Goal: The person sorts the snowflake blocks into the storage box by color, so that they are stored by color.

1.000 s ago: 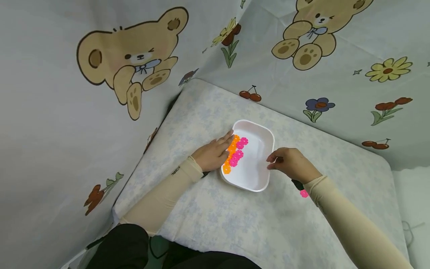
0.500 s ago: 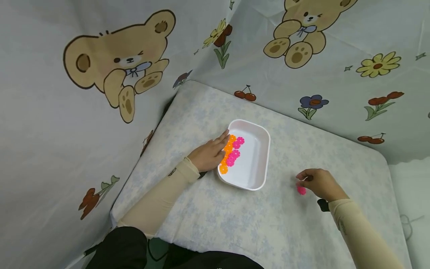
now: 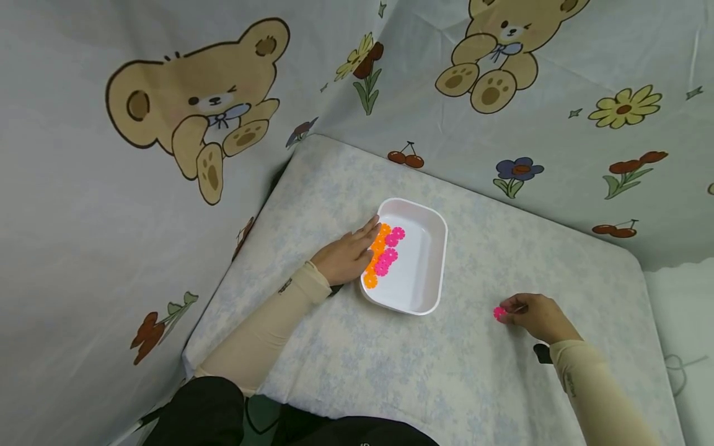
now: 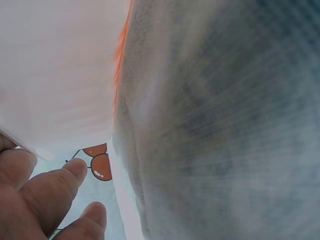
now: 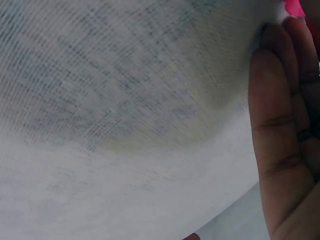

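My left hand (image 3: pixel 346 255) rests along the left edge of a white rectangular tray (image 3: pixel 419 308), fingers extended. Inside, down the tray's left side, lie several orange flower-shaped pieces (image 3: pixel 370 280) beside several pink flower-shaped pieces (image 3: pixel 392 255). On the tablecloth to the right, thumb and fingertips of my right hand (image 3: pixel 538 316) pinch a single pink flower-shaped piece (image 3: pixel 498 313). In the right wrist view only a corner of that pink piece (image 5: pixel 294 7) shows past the fingers. The left wrist view catches the fingers of my left hand (image 4: pixel 50 200) by the tray's wall (image 4: pixel 60 75).
A pale blue-and-white patterned cloth (image 3: pixel 463 371) covers the table. Behind and to the left hang curtains (image 3: pixel 61 217) printed with bears, flowers and cherries. A thin grey cord (image 3: pixel 676 371) lies at the far right, beyond the table's edge.
My right hand has moved from the tray's right rim outward to the right and down to the pink piece, which it now pinches. My left hand stays at the tray.
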